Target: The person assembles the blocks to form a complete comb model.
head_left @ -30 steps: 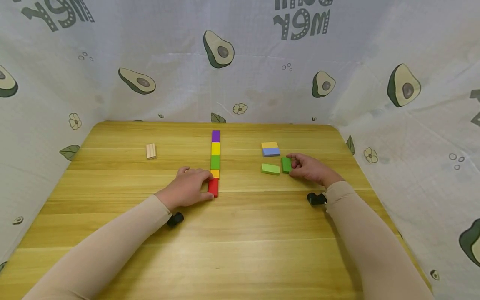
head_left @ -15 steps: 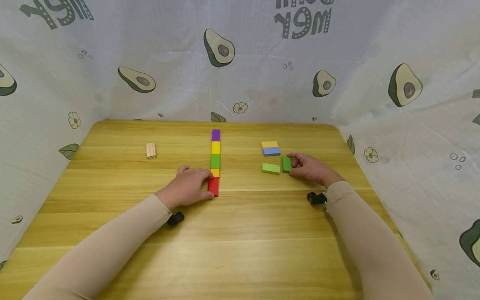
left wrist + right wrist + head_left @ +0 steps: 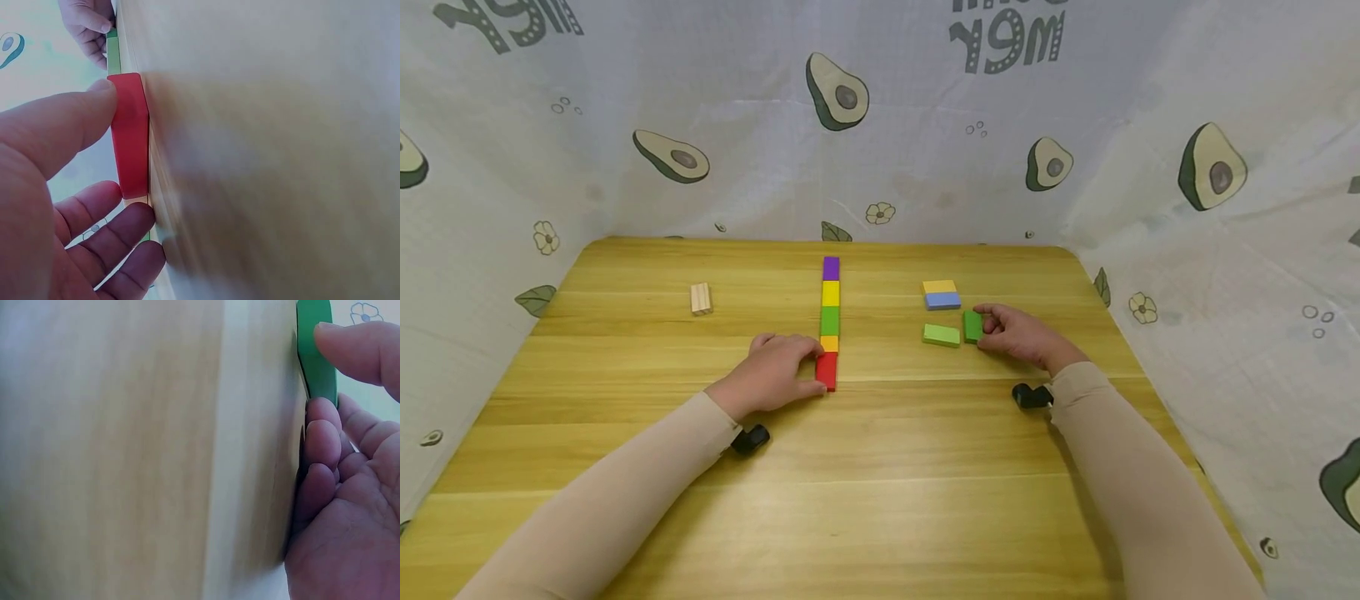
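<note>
In the head view my left hand (image 3: 767, 375) pinches a red block (image 3: 827, 372) between thumb and index finger at the near end of a row. Beyond it, end to end, lie an orange block (image 3: 829, 343), a green block (image 3: 830, 321), a yellow block (image 3: 831, 293) and a purple block (image 3: 831, 268). The left wrist view shows the thumb on one end of the red block (image 3: 131, 144). To the right, my right hand (image 3: 1021, 337) holds a darker green block (image 3: 972, 327) by its ends, flat on the table. A light green block (image 3: 941, 335) lies just left of it.
Behind the light green block, an orange-yellow block (image 3: 939, 287) and a blue block (image 3: 942, 301) lie side by side. Plain wooden pieces (image 3: 701, 299) sit at the back left of the wooden table (image 3: 880, 517). A printed curtain (image 3: 925, 158) surrounds the table's back and sides.
</note>
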A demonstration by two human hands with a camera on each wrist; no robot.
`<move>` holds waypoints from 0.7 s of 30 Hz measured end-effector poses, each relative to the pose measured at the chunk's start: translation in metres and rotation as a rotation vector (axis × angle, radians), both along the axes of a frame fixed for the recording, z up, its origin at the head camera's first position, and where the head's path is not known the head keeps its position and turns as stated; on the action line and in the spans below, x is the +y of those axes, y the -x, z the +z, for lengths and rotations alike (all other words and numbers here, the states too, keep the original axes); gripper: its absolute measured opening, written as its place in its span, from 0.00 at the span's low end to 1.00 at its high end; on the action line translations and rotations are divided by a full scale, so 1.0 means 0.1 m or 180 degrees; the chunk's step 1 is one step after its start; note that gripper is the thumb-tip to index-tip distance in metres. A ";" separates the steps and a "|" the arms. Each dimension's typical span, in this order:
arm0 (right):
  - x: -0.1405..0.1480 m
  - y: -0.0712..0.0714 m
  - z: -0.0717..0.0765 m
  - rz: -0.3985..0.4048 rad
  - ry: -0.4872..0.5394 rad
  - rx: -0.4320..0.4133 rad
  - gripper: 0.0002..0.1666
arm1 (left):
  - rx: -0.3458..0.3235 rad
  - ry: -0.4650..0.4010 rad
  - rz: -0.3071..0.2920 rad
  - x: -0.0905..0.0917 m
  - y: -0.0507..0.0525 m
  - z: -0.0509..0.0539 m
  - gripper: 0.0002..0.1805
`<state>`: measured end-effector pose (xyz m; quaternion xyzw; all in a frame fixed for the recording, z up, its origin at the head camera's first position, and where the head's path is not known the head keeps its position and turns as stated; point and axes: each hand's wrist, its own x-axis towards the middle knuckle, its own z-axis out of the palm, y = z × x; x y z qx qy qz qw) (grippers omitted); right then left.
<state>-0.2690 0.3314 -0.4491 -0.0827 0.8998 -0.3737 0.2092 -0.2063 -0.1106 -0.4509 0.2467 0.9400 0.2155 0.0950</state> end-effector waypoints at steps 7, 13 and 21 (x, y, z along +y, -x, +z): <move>0.01 0.01 0.00 -0.0014 -0.0042 0.0017 0.44 | -0.0019 -0.0002 -0.0003 0.01 0.00 0.04 0.31; 0.00 0.00 0.01 0.0001 -0.0020 0.0025 0.44 | -0.0037 -0.0022 -0.0006 0.01 0.00 0.04 0.30; 0.00 0.00 0.02 0.0021 -0.0012 0.0043 0.44 | -0.0054 -0.0018 -0.0006 0.00 0.00 0.05 0.30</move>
